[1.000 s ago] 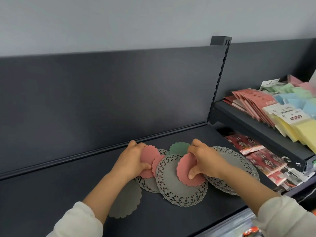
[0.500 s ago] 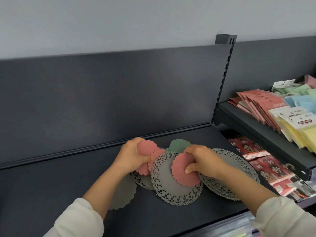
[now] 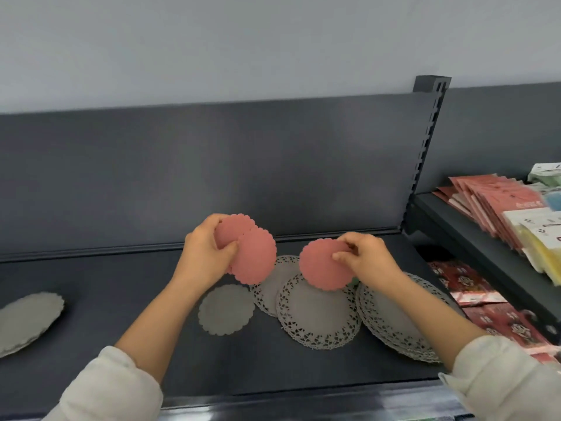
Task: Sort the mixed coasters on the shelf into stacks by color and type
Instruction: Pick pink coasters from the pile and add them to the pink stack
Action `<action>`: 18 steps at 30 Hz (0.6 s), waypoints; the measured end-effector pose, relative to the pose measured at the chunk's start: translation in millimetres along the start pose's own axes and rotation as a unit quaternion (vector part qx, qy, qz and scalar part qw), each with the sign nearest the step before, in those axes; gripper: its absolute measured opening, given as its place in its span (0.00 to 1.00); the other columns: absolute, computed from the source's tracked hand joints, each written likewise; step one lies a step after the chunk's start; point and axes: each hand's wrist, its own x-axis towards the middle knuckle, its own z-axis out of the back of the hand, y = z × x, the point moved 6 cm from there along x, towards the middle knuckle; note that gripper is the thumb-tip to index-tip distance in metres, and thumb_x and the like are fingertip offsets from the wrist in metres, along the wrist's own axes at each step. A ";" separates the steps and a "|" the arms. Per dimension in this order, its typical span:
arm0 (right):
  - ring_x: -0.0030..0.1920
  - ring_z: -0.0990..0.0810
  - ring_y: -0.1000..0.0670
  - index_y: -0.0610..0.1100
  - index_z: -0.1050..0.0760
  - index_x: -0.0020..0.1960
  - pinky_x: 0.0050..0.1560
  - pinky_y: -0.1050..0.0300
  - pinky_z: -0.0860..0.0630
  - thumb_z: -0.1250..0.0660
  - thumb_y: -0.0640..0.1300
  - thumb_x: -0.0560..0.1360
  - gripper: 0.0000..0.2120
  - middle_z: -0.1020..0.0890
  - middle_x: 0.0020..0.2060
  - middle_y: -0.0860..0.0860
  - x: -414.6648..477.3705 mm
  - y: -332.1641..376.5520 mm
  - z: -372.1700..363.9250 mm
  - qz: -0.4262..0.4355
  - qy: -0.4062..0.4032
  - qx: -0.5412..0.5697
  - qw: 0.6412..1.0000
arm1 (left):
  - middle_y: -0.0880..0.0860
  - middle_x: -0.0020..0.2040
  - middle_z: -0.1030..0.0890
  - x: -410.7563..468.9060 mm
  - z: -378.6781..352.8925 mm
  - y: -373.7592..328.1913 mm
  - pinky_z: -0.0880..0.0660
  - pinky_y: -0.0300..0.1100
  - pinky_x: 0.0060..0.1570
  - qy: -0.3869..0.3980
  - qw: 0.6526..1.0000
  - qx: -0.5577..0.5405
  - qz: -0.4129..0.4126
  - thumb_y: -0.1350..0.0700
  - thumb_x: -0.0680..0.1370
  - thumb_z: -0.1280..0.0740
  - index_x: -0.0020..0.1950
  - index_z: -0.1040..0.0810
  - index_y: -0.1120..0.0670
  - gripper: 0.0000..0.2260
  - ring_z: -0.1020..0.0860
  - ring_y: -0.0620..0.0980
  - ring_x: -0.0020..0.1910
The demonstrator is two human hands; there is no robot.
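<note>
My left hand [image 3: 204,256] grips two or more overlapping pink scalloped coasters [image 3: 253,256], lifted above the dark shelf [image 3: 127,344]. My right hand [image 3: 368,256] pinches a single pink scalloped coaster [image 3: 321,267], held just right of the others and apart from them. Below lie a plain grey scalloped coaster [image 3: 226,309], a grey lace doily [image 3: 318,314] overlapping another doily [image 3: 270,284], and a stack of lace doilies [image 3: 397,317] under my right forearm. A sliver of green coaster [image 3: 354,281] shows by my right hand.
A stack of grey scalloped coasters [image 3: 27,317] lies at the shelf's far left. The shelf's back panel [image 3: 212,177] rises behind. To the right, a neighbouring shelf [image 3: 473,238] holds coloured packets [image 3: 498,208], with red packages [image 3: 473,287] below it.
Both hands have lifted their pink coasters off the doilies and up from the shelf. The view has shifted, bringing the grey stack at far left into sight.
</note>
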 end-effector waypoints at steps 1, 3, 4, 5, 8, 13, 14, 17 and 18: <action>0.45 0.25 0.51 0.46 0.22 0.48 0.45 0.58 0.32 0.32 0.41 0.74 0.04 0.21 0.41 0.53 -0.5 3.9 -0.1 0.007 -0.007 0.002 1.000 | 0.48 0.50 0.21 -4.4 5.9 1.2 0.21 0.41 0.42 -0.009 1.000 -0.001 0.003 0.62 0.73 0.33 0.57 0.27 0.48 0.15 0.21 0.50 0.46; 0.44 0.25 0.52 0.44 0.21 0.49 0.44 0.59 0.33 0.31 0.41 0.73 0.05 0.22 0.39 0.54 -1.3 10.7 -2.2 0.019 -0.020 0.006 1.000 | 0.45 0.48 0.22 -15.3 18.5 3.9 0.20 0.50 0.46 -0.030 0.999 -0.008 0.013 0.62 0.74 0.34 0.57 0.27 0.47 0.15 0.20 0.53 0.46; 0.43 0.25 0.52 0.44 0.21 0.49 0.43 0.59 0.32 0.31 0.41 0.73 0.05 0.22 0.39 0.55 -1.8 14.3 -4.2 0.021 -0.022 0.012 0.999 | 0.43 0.47 0.22 -21.4 25.0 5.5 0.21 0.51 0.47 -0.042 0.999 -0.010 0.016 0.62 0.74 0.34 0.56 0.28 0.45 0.15 0.20 0.54 0.46; 0.44 0.24 0.52 0.44 0.21 0.49 0.44 0.59 0.31 0.31 0.41 0.73 0.05 0.22 0.39 0.54 -2.2 17.5 -7.1 0.022 -0.023 0.019 0.999 | 0.41 0.46 0.23 -28.1 31.3 7.2 0.22 0.50 0.47 -0.054 0.998 -0.011 0.020 0.62 0.74 0.35 0.56 0.28 0.44 0.15 0.20 0.55 0.46; 0.46 0.23 0.50 0.45 0.22 0.49 0.46 0.55 0.27 0.32 0.42 0.74 0.04 0.20 0.42 0.52 -2.2 27.6 -20.5 0.028 -0.018 0.034 0.999 | 0.39 0.46 0.24 -48.5 53.0 14.0 0.23 0.46 0.45 -0.095 0.995 -0.016 0.029 0.62 0.75 0.35 0.56 0.28 0.44 0.15 0.22 0.52 0.47; 0.42 0.25 0.51 0.45 0.22 0.48 0.43 0.57 0.31 0.31 0.42 0.73 0.04 0.23 0.37 0.55 -2.7 55.9 -53.6 0.058 0.000 0.043 0.997 | 0.42 0.46 0.24 -82.0 96.4 33.7 0.30 0.25 0.35 -0.165 0.985 0.000 0.050 0.63 0.76 0.35 0.59 0.27 0.49 0.15 0.25 0.47 0.48; 0.41 0.25 0.51 0.45 0.22 0.47 0.42 0.58 0.31 0.31 0.42 0.73 0.04 0.24 0.36 0.56 -2.7 62.9 -60.9 0.063 0.006 0.044 0.997 | 0.43 0.46 0.24 -88.4 105.0 37.5 0.31 0.24 0.32 -0.174 0.983 0.001 0.054 0.63 0.75 0.35 0.59 0.27 0.50 0.15 0.25 0.48 0.48; 0.41 0.24 0.49 0.45 0.22 0.47 0.43 0.54 0.26 0.31 0.43 0.73 0.04 0.22 0.37 0.53 -4.4 87.4 -83.9 0.080 0.028 0.056 0.995 | 0.45 0.46 0.24 -106.7 131.8 49.9 0.32 0.21 0.31 -0.200 0.978 0.007 0.060 0.64 0.75 0.34 0.59 0.27 0.52 0.15 0.25 0.50 0.48; 0.42 0.24 0.49 0.45 0.22 0.47 0.43 0.54 0.26 0.31 0.43 0.73 0.04 0.22 0.37 0.53 -5.6 97.1 -91.7 0.088 0.034 0.057 0.994 | 0.46 0.47 0.24 -112.4 141.0 53.5 0.32 0.22 0.33 -0.208 0.976 0.015 0.062 0.64 0.75 0.34 0.59 0.27 0.52 0.14 0.25 0.50 0.48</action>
